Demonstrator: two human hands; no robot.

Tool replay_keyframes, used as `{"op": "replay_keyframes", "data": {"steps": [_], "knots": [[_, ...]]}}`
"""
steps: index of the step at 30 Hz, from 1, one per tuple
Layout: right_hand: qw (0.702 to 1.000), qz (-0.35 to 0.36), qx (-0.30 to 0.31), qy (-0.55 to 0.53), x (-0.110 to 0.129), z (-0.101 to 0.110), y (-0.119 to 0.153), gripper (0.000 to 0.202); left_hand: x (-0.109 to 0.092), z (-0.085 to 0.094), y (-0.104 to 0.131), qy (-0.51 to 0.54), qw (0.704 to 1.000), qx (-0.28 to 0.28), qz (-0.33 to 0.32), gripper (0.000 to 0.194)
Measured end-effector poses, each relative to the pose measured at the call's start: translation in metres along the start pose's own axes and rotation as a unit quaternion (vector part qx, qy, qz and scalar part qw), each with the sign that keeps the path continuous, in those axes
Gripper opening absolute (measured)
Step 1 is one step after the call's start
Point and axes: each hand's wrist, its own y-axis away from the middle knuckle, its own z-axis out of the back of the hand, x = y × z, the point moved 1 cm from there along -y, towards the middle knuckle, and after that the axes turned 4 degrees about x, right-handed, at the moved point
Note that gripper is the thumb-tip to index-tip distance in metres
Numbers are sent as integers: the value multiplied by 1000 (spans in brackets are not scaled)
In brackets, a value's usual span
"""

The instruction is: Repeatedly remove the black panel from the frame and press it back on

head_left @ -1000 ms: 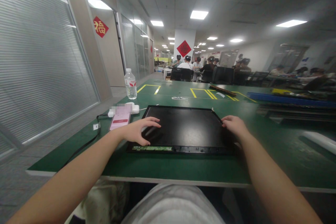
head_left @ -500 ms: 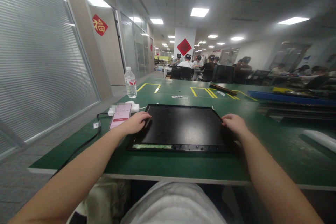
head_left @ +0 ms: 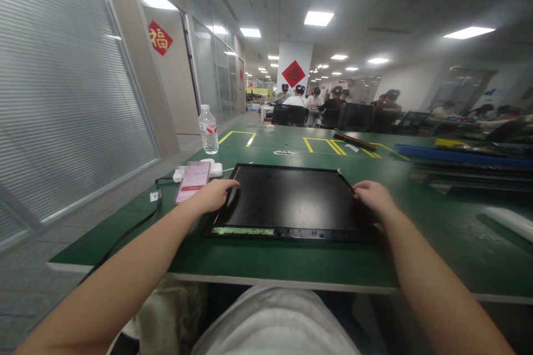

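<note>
A black flat display panel (head_left: pixel 287 199) lies on the green table, its dark surface facing up. A green circuit strip (head_left: pixel 244 231) runs along the left part of its near edge. My left hand (head_left: pixel 217 193) grips the panel's left edge, the thumb on top and the other fingers mostly hidden at the side. At the right edge, my right hand (head_left: pixel 372 195) pinches the frame between thumb and fingers. A small pale tab sticks up at the panel's far right corner.
Left of the panel lie a phone (head_left: pixel 193 182), a white charger (head_left: pixel 214 168) and a black cable (head_left: pixel 133 233). A water bottle (head_left: pixel 209 130) stands behind them. Blue and dark strips (head_left: pixel 453 154) lie at the right, near a white bar (head_left: pixel 512 224). Several people sit farther back.
My left hand's fingers have closed in around the panel's left edge, with the thumb still on top. The panel and my right hand look almost unmoved; the view has shifted slightly.
</note>
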Motion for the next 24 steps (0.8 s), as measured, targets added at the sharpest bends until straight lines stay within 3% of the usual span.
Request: {"op": "replay_keyframes", "data": {"steps": [12,19,24], "knots": [[1000,4,0,-4,0,1,-1,32,4,2,1,77,997,19,-20,54],[1000,-5,-9,-8,3,1,1,33,5,3,3,97,993,21,-65,58],[1000,-4,-12,8,5,2,3,32,3,3,3,115,991,24,-57,59]]}}
